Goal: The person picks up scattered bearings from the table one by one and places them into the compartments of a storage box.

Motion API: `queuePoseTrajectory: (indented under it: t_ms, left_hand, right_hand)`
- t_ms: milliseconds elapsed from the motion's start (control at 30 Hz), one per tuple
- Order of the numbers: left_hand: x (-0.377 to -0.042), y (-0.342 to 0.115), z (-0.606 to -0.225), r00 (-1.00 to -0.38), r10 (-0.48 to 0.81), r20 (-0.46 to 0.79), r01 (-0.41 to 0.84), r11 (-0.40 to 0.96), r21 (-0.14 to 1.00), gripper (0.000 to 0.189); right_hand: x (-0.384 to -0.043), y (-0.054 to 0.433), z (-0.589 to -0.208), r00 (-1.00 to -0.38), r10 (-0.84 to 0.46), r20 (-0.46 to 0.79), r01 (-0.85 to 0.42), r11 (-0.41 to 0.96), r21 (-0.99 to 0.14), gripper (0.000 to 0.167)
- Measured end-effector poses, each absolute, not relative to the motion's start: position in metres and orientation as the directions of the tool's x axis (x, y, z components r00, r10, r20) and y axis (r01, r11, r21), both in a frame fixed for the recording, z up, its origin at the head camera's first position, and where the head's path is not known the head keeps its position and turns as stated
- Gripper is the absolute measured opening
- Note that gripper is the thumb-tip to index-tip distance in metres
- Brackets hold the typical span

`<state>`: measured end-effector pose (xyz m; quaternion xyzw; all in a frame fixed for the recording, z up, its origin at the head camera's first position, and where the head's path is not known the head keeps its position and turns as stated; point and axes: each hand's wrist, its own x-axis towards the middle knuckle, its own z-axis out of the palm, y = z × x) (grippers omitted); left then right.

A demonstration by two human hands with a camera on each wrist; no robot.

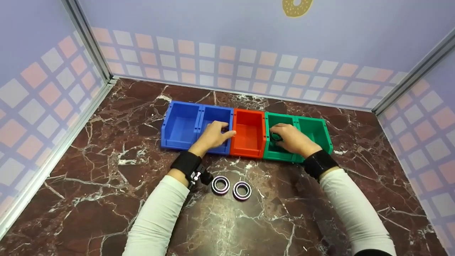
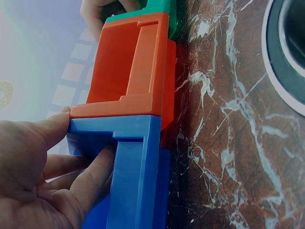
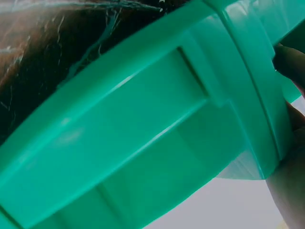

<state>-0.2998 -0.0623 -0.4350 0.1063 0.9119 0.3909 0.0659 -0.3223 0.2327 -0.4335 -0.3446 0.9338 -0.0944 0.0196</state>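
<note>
A small walled-in work place, maybe a lab.
Pale purple walls (image 1: 213,21) with coloured squares (image 1: 144,41) and a doughnut picture (image 1: 294,11) meet at metal posts (image 1: 89,39) around a shiny, stone-looking table (image 1: 89,202) with bright bins (image 1: 247,137).

Set side by side in one row on the bench (image 1: 284,213), mouths upward: outer blue bin (image 1: 177,145), inner blue bin (image 1: 217,113), red bin (image 1: 246,133), inner green bin (image 1: 280,120), outer green bin (image 1: 316,128). Pinched in the right hand (image 1: 293,138), at the mouth of the inner green bin: a dark round piece (image 1: 275,137), partly covered, depth within unclear. Dipped into the inner blue bin: fingers of the left hand (image 1: 212,136), with thumb at the rim beside the red bin. Flat in front of the row, near each other but apart: left ring (image 1: 214,185) and right ring (image 1: 249,191), pale-edged, open at the centre
</note>
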Motion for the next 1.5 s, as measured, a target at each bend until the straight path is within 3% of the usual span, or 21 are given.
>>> queuePoseTrajectory:
  t_ms: [667, 1500]
  left_hand:
    - [-0.301, -0.063, -0.436, -0.970, 0.240, -0.041, 0.132, 0.658, 0.741, 0.056]
    - [-0.302, -0.063, -0.438, -0.968, 0.246, -0.053, 0.124, 0.652, 0.748, 0.057]
  right_hand:
    - [-0.323, 0.227, -0.439, -0.749, -0.662, 0.035, -0.661, 0.742, -0.109, 0.023]
    - [-0.321, 0.225, -0.444, -0.742, -0.670, 0.038, -0.671, 0.740, -0.049, 0.015]
